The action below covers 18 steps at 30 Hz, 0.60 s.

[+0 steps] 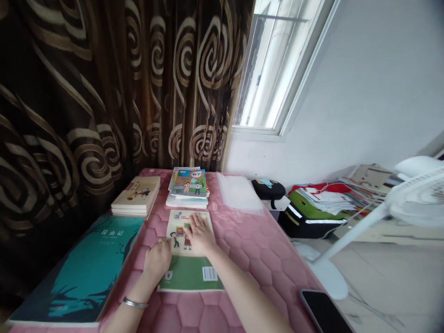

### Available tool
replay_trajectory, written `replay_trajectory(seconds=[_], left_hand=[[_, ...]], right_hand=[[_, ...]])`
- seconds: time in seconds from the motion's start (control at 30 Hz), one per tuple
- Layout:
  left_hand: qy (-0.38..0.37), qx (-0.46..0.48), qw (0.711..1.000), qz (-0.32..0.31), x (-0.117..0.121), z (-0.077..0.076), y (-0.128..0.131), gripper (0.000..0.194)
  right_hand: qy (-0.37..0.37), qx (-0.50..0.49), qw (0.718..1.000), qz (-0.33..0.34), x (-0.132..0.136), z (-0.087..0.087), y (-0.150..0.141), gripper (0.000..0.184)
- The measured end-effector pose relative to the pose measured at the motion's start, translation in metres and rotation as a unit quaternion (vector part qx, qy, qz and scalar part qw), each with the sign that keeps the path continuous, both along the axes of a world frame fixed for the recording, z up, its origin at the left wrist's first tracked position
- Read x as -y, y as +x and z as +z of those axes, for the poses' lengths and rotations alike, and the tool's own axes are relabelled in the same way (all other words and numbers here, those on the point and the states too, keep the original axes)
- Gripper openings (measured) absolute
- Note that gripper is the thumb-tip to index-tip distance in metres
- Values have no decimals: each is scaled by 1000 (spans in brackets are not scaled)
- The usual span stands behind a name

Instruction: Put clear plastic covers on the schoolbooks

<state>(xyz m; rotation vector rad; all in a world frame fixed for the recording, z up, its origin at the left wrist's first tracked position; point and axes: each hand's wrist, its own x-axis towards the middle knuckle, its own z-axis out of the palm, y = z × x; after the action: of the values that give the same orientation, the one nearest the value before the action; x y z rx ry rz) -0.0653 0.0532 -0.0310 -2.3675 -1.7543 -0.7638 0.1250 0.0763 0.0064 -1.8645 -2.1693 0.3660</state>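
Note:
A thin paperback book [183, 273] lies on the pink quilted cover, its back up, cream above and green below, with a barcode and cartoon children. Fingers spread, my right hand [199, 233] rests flat on the cream upper part. My left hand [158, 259], with a silver bangle on the wrist, is closed at the book's left edge; its curled fingertips are hidden. Just beyond the book is a stack of textbooks [189, 185] with a blue cover on top. To the left are a large teal book [93, 263] and a pile of tan books [137, 194].
Clear plastic sheets [239, 192] lie at the far right of the pink cover [249, 259]. A phone [326, 312] sits at the near right edge. Beyond that edge stand a white fan [367, 222], a black case [268, 189] and piled papers. A patterned curtain [183, 83] hangs behind.

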Motion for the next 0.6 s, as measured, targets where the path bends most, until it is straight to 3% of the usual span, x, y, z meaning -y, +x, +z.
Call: replay_trajectory(seconds=[0.1,0.2,0.3,0.43,0.5,0.6], left_hand=[[-33,-57,997,33,2,6,4,45],[-56,-84,994,53,3,9,8,51],[-72,-74,994,46,2,9,9,52],[-85,-1,996,32,-1,6,4,43],[-101,37,994,18,-3,7,0,37],[-125,97,987,-1,-7,13,-5,33]], right_hand=[[-42,18,995,-87,-13,4,32,69],[-52,47,989,-128,-12,9,37,69],[-28,50,994,-92,12,6,13,73],[29,-10,998,63,64,-7,-15,78],[26,-13,998,62,83,-10,-9,77],[-9,2,1000,-3,95,-8,11,72]])
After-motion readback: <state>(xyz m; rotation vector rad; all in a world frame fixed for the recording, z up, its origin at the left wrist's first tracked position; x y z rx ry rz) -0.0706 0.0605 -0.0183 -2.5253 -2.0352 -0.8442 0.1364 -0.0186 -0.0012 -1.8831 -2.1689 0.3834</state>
